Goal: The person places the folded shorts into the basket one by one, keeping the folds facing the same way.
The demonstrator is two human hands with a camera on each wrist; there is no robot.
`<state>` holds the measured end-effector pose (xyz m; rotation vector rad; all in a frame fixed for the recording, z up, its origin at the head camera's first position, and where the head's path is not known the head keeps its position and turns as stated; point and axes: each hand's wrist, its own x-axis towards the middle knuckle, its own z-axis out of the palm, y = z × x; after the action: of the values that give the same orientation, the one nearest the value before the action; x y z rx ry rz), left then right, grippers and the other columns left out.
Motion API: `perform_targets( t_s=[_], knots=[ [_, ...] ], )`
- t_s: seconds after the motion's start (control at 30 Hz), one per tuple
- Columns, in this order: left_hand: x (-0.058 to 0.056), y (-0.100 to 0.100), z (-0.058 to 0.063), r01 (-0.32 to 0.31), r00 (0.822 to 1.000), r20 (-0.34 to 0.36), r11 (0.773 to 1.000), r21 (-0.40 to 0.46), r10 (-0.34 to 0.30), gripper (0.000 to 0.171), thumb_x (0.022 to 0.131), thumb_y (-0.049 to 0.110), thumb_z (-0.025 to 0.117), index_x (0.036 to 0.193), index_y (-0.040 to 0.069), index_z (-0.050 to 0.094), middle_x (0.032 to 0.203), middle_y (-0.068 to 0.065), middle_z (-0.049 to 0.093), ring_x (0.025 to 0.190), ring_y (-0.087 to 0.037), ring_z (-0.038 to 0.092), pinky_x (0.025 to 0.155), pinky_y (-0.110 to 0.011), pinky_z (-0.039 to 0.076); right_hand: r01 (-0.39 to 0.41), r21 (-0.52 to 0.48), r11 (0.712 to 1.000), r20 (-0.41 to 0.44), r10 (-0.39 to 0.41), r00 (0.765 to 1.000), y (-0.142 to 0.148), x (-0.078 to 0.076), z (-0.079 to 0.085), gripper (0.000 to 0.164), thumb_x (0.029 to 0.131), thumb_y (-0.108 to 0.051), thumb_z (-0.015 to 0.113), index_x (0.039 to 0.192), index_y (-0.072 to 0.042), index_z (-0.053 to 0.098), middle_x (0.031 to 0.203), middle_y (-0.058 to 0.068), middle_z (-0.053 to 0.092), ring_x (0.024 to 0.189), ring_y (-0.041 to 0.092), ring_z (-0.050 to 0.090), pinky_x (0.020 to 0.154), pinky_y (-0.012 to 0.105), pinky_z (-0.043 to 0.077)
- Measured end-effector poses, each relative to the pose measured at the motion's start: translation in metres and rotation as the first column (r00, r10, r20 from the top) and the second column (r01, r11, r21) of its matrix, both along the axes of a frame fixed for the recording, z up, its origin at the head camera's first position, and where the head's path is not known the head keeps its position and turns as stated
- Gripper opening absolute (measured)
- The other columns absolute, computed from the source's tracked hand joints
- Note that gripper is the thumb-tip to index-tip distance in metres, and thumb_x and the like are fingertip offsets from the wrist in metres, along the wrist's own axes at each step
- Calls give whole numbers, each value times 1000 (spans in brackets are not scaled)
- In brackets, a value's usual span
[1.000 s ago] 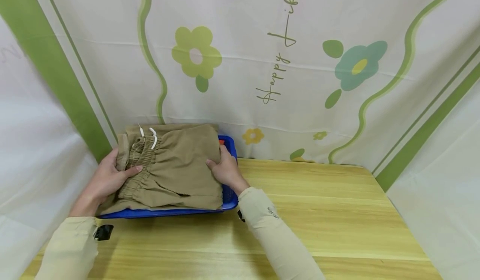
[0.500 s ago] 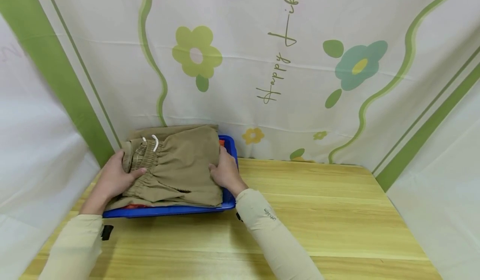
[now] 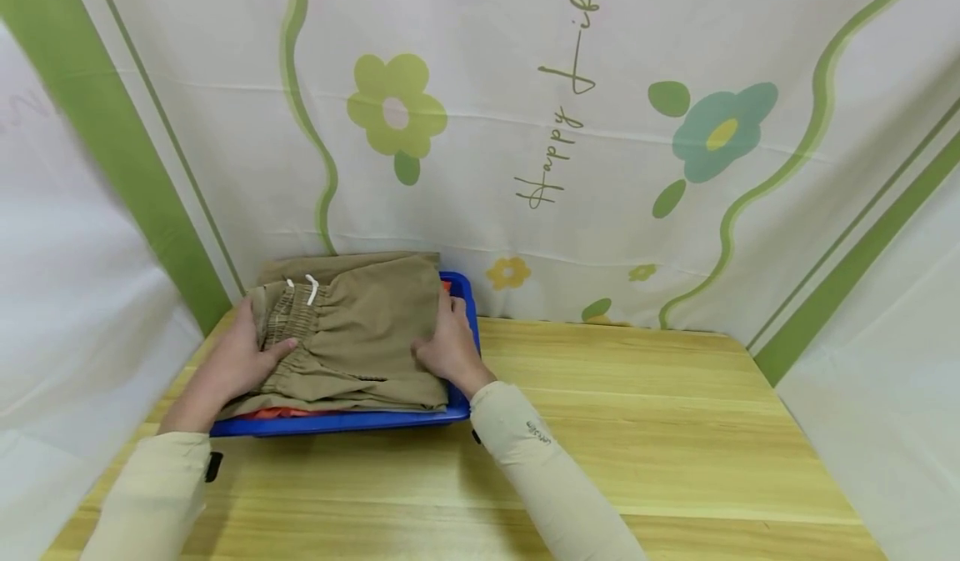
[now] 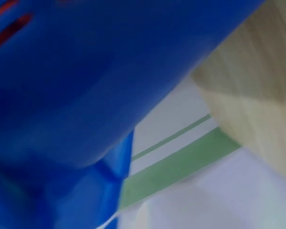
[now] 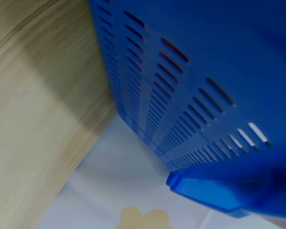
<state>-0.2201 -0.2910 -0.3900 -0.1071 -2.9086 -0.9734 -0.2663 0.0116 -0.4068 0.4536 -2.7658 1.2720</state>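
Folded khaki shorts (image 3: 375, 319) with an elastic waistband and white drawstring lie on top of a blue plastic basket (image 3: 337, 423). At their left end my left hand (image 3: 243, 357) grips the waistband side, thumb on top and fingers hidden beyond the fold. My right hand (image 3: 450, 344) holds the right edge, its thumb against the cloth and its fingers down inside the basket's right rim. Beneath the shorts, orange-red cloth (image 3: 281, 413) peeks out along the front rim. Both wrist views mostly show the basket's slotted wall (image 5: 181, 95), with the hands largely out of sight.
The basket stands on a wooden table (image 3: 637, 428) at its back left. A white curtain (image 3: 480, 127) with printed flowers rises right behind it, and more white cloth (image 3: 75, 294) hangs at the left side.
My left hand has moved right and inward, drawing the shorts' left end in over the basket. Orange-red cloth now shows at the front rim. My right hand has barely moved.
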Motion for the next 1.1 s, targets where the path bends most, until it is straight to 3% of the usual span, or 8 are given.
perform_targets(
  t_s=[0.1,0.2,0.33,0.47,0.63,0.8,1.1],
  knots=[
    [3,3,5,16,996,-82,997,-69,-22,107,98,35,69,158,-7,-8,151,-51,11,129,-71,25,99,-77,29,-25,27,999,-48,27,998,0,1,0,88,86,-9,76,159,-6,28,154,22,30,138,36,37,104,47,45],
    [8,8,12,24,987,-151,987,-162,-49,106,93,42,74,162,-1,5,155,-45,9,131,-70,22,97,-80,27,-72,138,988,-122,89,989,0,2,1,83,87,-18,80,156,-6,36,156,20,31,146,36,25,113,50,36],
    [9,17,20,68,973,-192,953,-295,-129,107,86,57,75,162,5,20,161,-34,12,140,-63,15,103,-79,21,-135,354,925,-194,213,958,0,2,4,88,87,-46,80,157,-12,38,160,15,30,152,38,12,119,58,22],
    [7,24,18,170,971,-94,910,-377,-220,116,81,68,73,162,4,20,164,-29,10,147,-56,4,110,-76,9,-189,509,840,-153,304,940,0,2,5,103,81,-68,73,161,-18,30,167,13,16,154,37,-2,120,62,12],
    [9,25,8,232,972,73,888,-398,-222,126,77,69,76,162,1,12,164,-33,0,144,-60,4,108,-78,7,-218,628,747,-65,329,942,-1,3,3,112,80,-69,73,165,-23,16,169,15,0,153,39,-10,119,64,8],
    [10,25,2,233,971,138,887,-398,-193,127,76,65,79,161,-2,11,162,-36,-2,143,-61,8,109,-77,8,-226,682,696,11,299,954,-5,1,-2,114,83,-64,74,165,-27,5,169,15,-6,153,37,-12,119,65,6],
    [10,25,-4,230,972,150,859,-458,-180,122,80,53,82,160,-4,9,160,-38,-1,141,-62,12,111,-75,5,-201,755,623,49,253,966,-11,1,-8,111,86,-57,75,165,-31,2,169,14,-1,154,38,-6,119,64,11]
  ],
)
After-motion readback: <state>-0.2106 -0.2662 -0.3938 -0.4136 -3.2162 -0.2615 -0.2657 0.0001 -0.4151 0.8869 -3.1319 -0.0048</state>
